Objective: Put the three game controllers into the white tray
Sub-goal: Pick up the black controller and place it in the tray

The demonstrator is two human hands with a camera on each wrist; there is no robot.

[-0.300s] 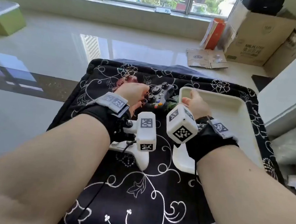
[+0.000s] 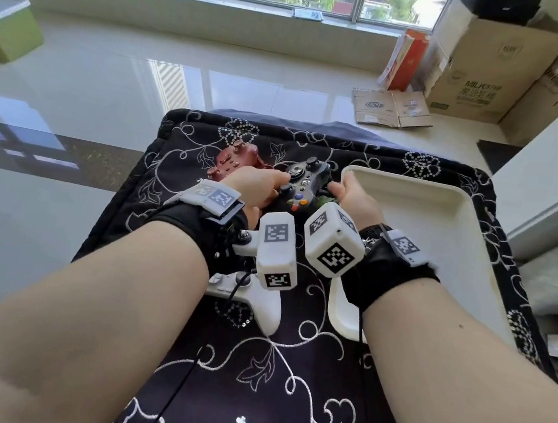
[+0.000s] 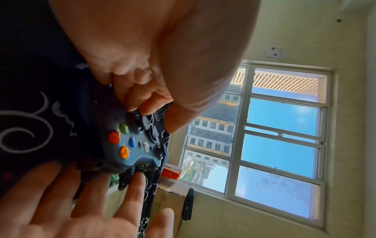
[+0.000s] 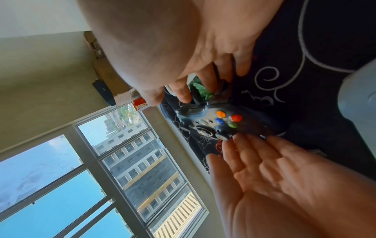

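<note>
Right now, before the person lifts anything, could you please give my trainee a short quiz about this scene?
1. Which wrist covers part of the white controller in the head view?
2. The left hand and the right hand both touch one controller. Which one? A) the red one B) the black controller C) the white one
3. True or false: the white tray already holds a controller.

Key: 1. The left wrist. 2. B; the fingers of both hands touch its two ends. 3. False; no controller shows inside the tray.
</note>
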